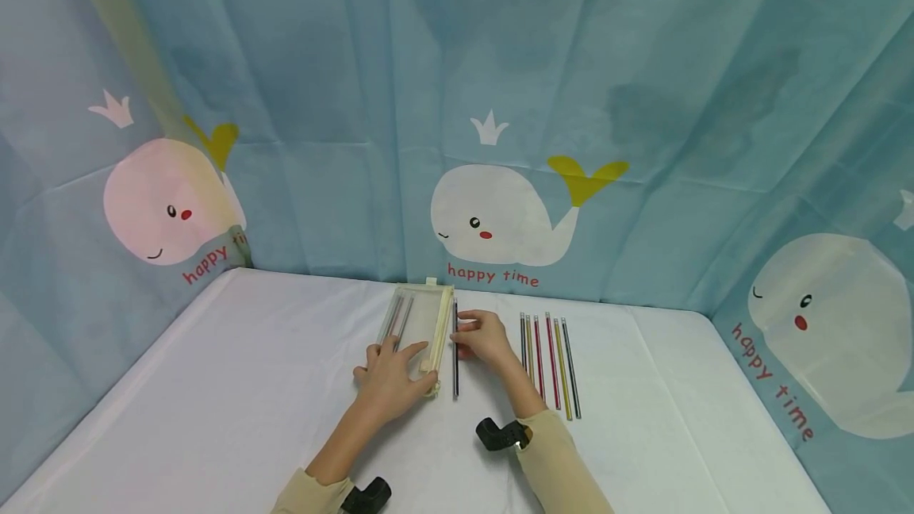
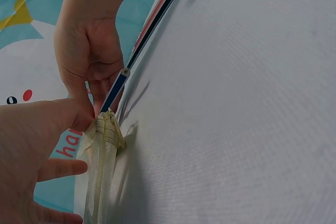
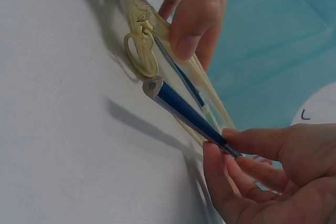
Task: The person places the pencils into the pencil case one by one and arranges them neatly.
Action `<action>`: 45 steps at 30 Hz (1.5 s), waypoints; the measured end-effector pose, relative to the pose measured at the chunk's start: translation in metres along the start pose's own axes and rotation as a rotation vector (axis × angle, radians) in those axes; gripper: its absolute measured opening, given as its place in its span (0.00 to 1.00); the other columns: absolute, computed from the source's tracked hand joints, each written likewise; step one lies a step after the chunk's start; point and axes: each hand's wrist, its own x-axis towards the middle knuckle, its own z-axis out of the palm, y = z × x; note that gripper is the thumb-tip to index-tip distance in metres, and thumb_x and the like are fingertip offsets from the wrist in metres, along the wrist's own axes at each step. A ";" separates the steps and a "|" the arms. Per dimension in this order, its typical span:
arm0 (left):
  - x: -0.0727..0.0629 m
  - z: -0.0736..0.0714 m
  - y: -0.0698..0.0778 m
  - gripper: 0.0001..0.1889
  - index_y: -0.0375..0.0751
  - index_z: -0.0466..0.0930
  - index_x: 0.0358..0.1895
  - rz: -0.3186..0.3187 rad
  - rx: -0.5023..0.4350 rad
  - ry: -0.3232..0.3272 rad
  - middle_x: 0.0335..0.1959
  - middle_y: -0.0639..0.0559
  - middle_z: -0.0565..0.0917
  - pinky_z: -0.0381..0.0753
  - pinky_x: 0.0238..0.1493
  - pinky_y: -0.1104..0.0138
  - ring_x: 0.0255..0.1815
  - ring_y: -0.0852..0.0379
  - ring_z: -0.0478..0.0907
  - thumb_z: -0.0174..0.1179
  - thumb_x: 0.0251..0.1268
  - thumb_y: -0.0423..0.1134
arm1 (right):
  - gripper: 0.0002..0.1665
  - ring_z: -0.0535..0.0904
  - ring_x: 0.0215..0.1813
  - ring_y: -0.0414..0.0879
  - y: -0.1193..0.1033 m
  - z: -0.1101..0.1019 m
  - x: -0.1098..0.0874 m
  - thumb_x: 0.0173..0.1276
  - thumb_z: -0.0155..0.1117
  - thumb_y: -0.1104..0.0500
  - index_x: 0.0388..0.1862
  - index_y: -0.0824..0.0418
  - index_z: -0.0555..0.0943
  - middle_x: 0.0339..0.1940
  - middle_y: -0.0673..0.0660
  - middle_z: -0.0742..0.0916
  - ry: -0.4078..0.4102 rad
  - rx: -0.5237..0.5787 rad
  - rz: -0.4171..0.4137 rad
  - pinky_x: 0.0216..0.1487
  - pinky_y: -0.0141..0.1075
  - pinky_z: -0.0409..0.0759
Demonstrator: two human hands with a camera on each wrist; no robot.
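A pale yellow, see-through zip pencil case (image 1: 432,312) lies on the white table, with pencils (image 1: 404,322) visible inside. My left hand (image 1: 389,387) rests on its near part with fingers spread, the thumb at the near right corner. Just right of the case, my right hand (image 1: 485,339) pinches a dark blue pencil (image 1: 455,375) between thumb and fingers. In the right wrist view this blue pencil (image 3: 184,109) slants alongside the case's unzipped edge, its flat end by the zipper pull (image 3: 140,51). Another blue pencil (image 3: 184,80) shows within the opening.
Right of my right hand, several pencils (image 1: 554,371) in dark, yellow and red lie side by side on the white tablecloth (image 1: 678,419). A blue curtain (image 1: 343,205) with printed whales hangs behind the table and along its sides.
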 end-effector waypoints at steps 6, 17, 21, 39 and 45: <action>0.000 0.000 0.000 0.30 0.50 0.84 0.68 0.002 0.002 0.000 0.72 0.28 0.71 0.68 0.48 0.31 0.67 0.25 0.65 0.66 0.63 0.55 | 0.29 0.82 0.27 0.41 -0.003 0.003 0.005 0.67 0.72 0.71 0.67 0.74 0.79 0.41 0.62 0.87 -0.009 -0.002 -0.009 0.32 0.34 0.87; -0.001 -0.001 0.001 0.29 0.49 0.84 0.67 0.004 0.001 0.008 0.71 0.28 0.71 0.68 0.47 0.30 0.66 0.25 0.65 0.66 0.63 0.55 | 0.28 0.84 0.29 0.41 -0.007 0.009 0.015 0.68 0.71 0.72 0.66 0.76 0.78 0.41 0.62 0.88 -0.028 0.036 0.000 0.33 0.34 0.87; -0.001 -0.001 0.001 0.29 0.49 0.84 0.67 0.005 -0.002 0.012 0.71 0.28 0.71 0.68 0.47 0.31 0.66 0.25 0.65 0.66 0.63 0.55 | 0.27 0.83 0.27 0.40 -0.008 0.012 0.016 0.68 0.69 0.73 0.66 0.76 0.78 0.41 0.62 0.87 -0.028 0.060 0.007 0.32 0.33 0.87; -0.001 -0.001 0.001 0.30 0.51 0.84 0.68 -0.001 -0.017 0.012 0.71 0.30 0.71 0.68 0.46 0.32 0.66 0.27 0.65 0.64 0.63 0.55 | 0.28 0.86 0.31 0.41 -0.006 0.026 0.018 0.71 0.67 0.72 0.68 0.77 0.76 0.49 0.69 0.87 -0.017 0.149 0.005 0.34 0.35 0.88; -0.001 -0.001 0.001 0.30 0.52 0.83 0.69 -0.004 -0.018 0.003 0.72 0.30 0.71 0.68 0.46 0.32 0.66 0.26 0.65 0.64 0.64 0.55 | 0.27 0.87 0.33 0.43 -0.005 0.029 0.017 0.72 0.66 0.72 0.68 0.78 0.75 0.48 0.70 0.87 -0.025 0.139 -0.014 0.35 0.37 0.89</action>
